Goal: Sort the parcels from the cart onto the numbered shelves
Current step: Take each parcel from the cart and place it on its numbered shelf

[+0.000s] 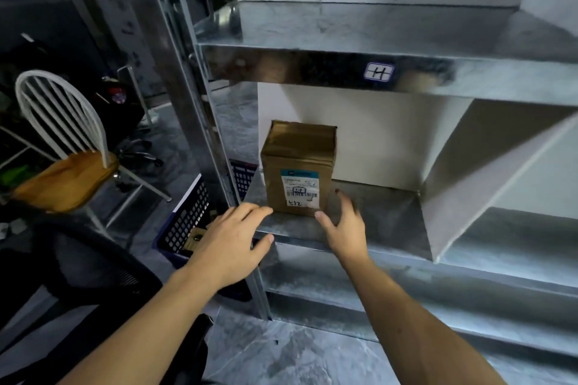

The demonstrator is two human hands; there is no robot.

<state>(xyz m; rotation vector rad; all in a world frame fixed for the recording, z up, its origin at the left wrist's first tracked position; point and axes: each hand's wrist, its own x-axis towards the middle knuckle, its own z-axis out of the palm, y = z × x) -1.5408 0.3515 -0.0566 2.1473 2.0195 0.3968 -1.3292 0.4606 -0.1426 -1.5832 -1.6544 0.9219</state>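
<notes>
Nearest the lens: two bare forearms, reaching up from the lower edge. Finds left hand point(231, 241) open, fingers straight, tips at the front lip of the metal shelf point(375, 216), gripping nothing. Finds right hand point(342, 226) open likewise, fingers spread and slightly blurred, over the shelf surface; thumb tip just beside the parcel's lower corner, contact not determinable. Locates brown cardboard parcel point(297, 166) between the two hands, just beyond the fingertips, upright on that shelf, held by neither. Reads printed label with barcode on its near face, "512" handwritten below. Notes tag point(379, 72) marked "H" well above the right hand, on the front edge of the next shelf up. Notes slanted white divider point(488, 184) well right of the right hand. Notes blue perforated basket point(187, 222) just left of the left hand, below shelf level; white-backed chair point(62, 147) with wooden seat farther left.
</notes>
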